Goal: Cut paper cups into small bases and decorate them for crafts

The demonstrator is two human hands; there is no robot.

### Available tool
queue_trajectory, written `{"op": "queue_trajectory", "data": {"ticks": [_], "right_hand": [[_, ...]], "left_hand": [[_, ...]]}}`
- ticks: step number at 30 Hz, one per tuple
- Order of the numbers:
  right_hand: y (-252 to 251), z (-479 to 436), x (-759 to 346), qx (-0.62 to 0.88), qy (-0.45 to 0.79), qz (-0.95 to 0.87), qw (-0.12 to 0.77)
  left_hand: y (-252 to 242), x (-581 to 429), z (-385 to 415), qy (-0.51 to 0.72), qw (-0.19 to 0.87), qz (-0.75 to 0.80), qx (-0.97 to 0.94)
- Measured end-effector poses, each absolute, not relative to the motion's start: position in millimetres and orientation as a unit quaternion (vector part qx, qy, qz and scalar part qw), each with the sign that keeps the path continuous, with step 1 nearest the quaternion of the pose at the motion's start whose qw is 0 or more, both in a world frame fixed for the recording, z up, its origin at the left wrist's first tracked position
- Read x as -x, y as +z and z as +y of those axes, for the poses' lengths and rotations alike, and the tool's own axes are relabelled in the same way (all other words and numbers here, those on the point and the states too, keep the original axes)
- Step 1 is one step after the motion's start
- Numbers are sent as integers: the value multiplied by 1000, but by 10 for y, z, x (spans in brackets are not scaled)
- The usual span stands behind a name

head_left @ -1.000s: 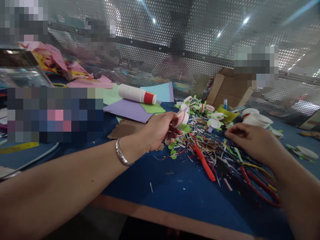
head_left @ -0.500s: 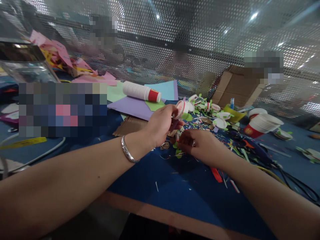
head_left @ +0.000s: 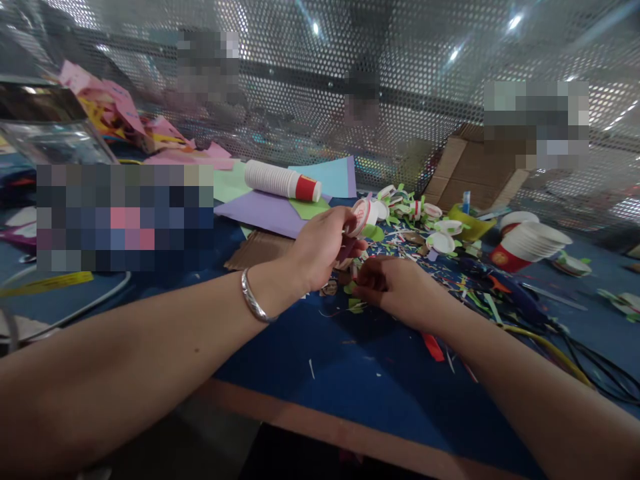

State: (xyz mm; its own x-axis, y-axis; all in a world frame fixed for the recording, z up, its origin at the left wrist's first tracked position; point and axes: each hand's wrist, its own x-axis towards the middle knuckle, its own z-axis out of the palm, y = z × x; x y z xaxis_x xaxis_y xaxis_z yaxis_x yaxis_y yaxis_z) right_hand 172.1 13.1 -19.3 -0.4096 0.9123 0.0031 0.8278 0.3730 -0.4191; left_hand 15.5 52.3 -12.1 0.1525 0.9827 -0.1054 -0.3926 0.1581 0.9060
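Paper-cup base (head_left: 363, 215) sits pinched between thumb and fingers of the left hand (head_left: 323, 248), raised over the table (head_left: 310, 347), its round face towards the viewer and slightly left, long axis slanting up rightward. The right hand (head_left: 397, 287) curls just beside; whether it grips anything, I cannot tell. Paper scraps (head_left: 414, 238) crowd beyond; a cup stack (head_left: 280, 181) lies on purple paper (head_left: 260, 217); the right forearm partly hides a red strip (head_left: 433, 348).

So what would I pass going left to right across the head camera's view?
Clear container, stack of paper cups lying on its side, white-and-red cup piece in the left hand, tilted cup stack.
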Motion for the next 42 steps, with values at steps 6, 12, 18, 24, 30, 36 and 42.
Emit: {"op": "queue_trajectory", "data": {"ticks": [6, 12, 18, 24, 30, 36, 42], "right_hand": [[-159, 89, -1716, 513, 178, -825, 157], [-54, 7, -1972, 505, 197, -801, 254], [-9, 0, -2112, 521, 225, -781, 260], [-16, -15, -2081, 512, 196, -799, 245], [-24, -17, -2084, 507, 183, -805, 249], [-31, -16, -2063, 503, 257, -767, 305], [-51, -19, -2043, 483, 290, -734, 380]], "left_hand": [[-74, -155, 493, 523, 655, 387, -384], [-56, -161, 468, 474, 685, 387, -395], [19, -227, 342, 417, 721, 395, -386], [-3, -271, 286, 429, 723, 366, -398], [-41, -281, 295, 441, 709, 374, -403], [18, -290, 306, 434, 739, 397, -329], [18, -281, 341, 436, 753, 373, -322]]}}
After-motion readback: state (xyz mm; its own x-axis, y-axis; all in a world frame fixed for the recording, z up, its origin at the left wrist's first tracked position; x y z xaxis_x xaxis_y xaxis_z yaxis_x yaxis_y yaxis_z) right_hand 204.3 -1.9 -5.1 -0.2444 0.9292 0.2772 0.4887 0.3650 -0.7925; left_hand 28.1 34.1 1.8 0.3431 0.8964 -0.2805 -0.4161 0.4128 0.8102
